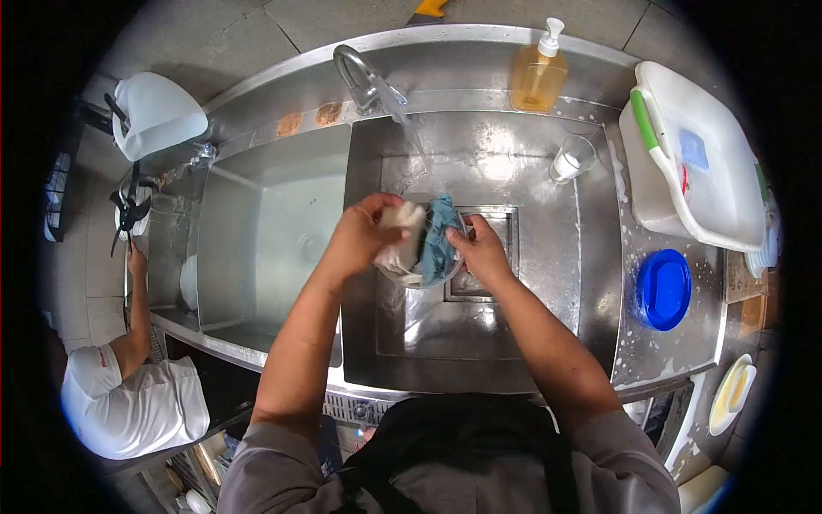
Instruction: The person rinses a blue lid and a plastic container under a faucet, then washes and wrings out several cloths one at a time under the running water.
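Observation:
Over the right-hand sink basin (548, 325), a clear round container (454, 272) holds a crumpled blue cloth (438, 236) and a whitish cloth (407, 230). My right hand (484, 253) grips the container at its right side, thumb pressed against the blue cloth. With fingers curled, my left hand (361, 236) grasps the whitish cloth at the container's left side. Water runs from the curved faucet (349, 64) into the basin just behind the container. The container's underside is hidden.
The left basin (265, 248) holds cloudy water. Behind the sink stands an amber soap pump bottle (539, 77). A glass (572, 160) sits in the basin's back right corner. To the right are a white tub (719, 206) and a blue lid (664, 289). A co-worker (141, 403) is at left.

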